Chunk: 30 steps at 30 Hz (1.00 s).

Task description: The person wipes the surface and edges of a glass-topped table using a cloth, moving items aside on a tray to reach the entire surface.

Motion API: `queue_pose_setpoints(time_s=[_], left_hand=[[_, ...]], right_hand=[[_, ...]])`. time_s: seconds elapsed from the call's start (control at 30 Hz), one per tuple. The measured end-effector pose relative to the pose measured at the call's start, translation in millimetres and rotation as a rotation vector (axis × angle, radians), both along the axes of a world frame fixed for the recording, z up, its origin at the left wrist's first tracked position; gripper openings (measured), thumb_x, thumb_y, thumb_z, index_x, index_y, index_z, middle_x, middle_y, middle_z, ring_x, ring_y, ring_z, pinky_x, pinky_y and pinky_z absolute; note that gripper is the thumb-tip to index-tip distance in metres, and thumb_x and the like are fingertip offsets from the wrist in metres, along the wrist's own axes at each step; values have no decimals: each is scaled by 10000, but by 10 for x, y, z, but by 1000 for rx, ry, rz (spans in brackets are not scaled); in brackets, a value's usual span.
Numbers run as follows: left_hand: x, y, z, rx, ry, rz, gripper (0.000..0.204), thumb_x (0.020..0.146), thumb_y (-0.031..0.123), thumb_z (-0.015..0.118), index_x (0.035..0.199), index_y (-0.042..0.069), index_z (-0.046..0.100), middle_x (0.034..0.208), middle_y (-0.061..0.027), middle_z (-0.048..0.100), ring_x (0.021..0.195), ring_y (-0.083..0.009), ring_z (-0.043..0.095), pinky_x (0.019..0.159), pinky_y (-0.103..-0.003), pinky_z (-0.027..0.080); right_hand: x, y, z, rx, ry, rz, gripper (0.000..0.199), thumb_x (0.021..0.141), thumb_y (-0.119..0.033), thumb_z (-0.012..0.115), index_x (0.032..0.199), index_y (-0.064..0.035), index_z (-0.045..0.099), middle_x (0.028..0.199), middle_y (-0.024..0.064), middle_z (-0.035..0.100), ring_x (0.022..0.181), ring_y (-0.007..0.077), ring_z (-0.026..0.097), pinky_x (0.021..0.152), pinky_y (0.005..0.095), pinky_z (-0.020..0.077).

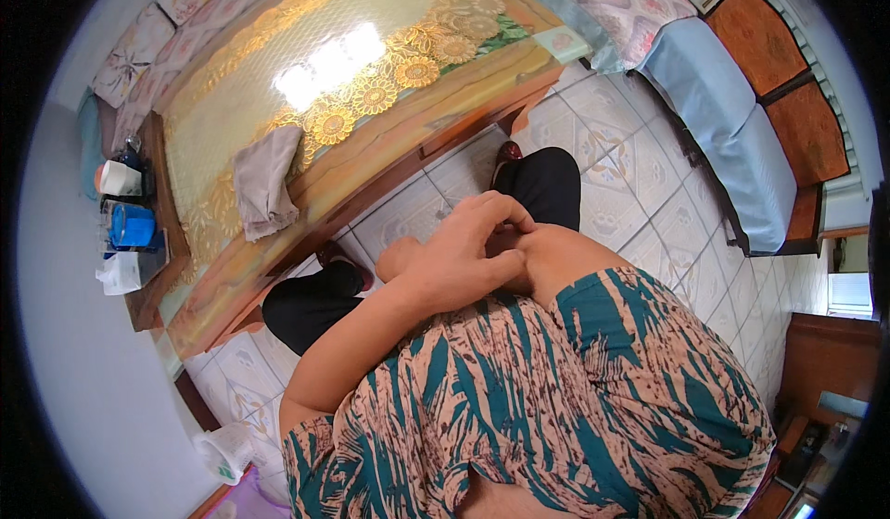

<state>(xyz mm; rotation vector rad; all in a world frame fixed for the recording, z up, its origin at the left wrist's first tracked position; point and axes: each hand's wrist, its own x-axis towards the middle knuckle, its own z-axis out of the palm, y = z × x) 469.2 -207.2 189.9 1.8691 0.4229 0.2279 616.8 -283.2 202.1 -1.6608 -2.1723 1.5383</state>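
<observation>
My left hand (468,250) lies across the front of my body, its fingers and thumb curled round my right forearm (552,255). Beneath my left wrist, a small part of my right hand (397,258) pokes out. The rest of it is hidden under my left arm, so its fingers cannot be made out. No object shows in either hand. Beyond them, a grey-beige folded cloth (267,181) rests on the near edge of a table with a shiny gold flower-patterned cover (222,111).
On the left, a wooden tray (170,213) carries a white cup (119,178), a blue container (132,225) and white tissues (120,273). A bench with blue covers (714,111) stands at the right on the tiled floor (649,171). A white bin (225,449) is at lower left.
</observation>
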Motion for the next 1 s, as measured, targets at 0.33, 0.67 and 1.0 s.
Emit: queue_pose_setpoints(time_s=[0.33, 0.67, 1.0], left_hand=[[83, 34, 134, 54, 130, 4, 327, 817, 272, 600, 1040, 33, 581, 994, -71, 545, 856, -145, 526, 761, -265, 432], [39, 81, 57, -43, 137, 52, 407, 781, 364, 674, 1006, 37, 585, 1032, -84, 541, 927, -170, 524, 841, -299, 422], [-421, 323, -415, -81, -143, 70, 427, 805, 29, 545, 1230, 65, 530, 1270, -92, 489, 1207, -225, 456, 1002, -343, 354]], right_hand=[[26, 6, -10, -16, 16, -19, 390, 793, -174, 585, 1171, -74, 573, 1148, 152, 593, 1045, 291, 576, 896, 348, 457], [35, 55, -105, -39, -24, -12, 393, 809, -163, 567, 1192, -79, 563, 1163, 148, 586, 1050, 285, 573, 907, 338, 451], [-740, 826, -1151, 202, -145, 206, 299, 783, -198, 589, 1041, -50, 619, 1038, 188, 623, 990, 335, 600, 840, 422, 478]])
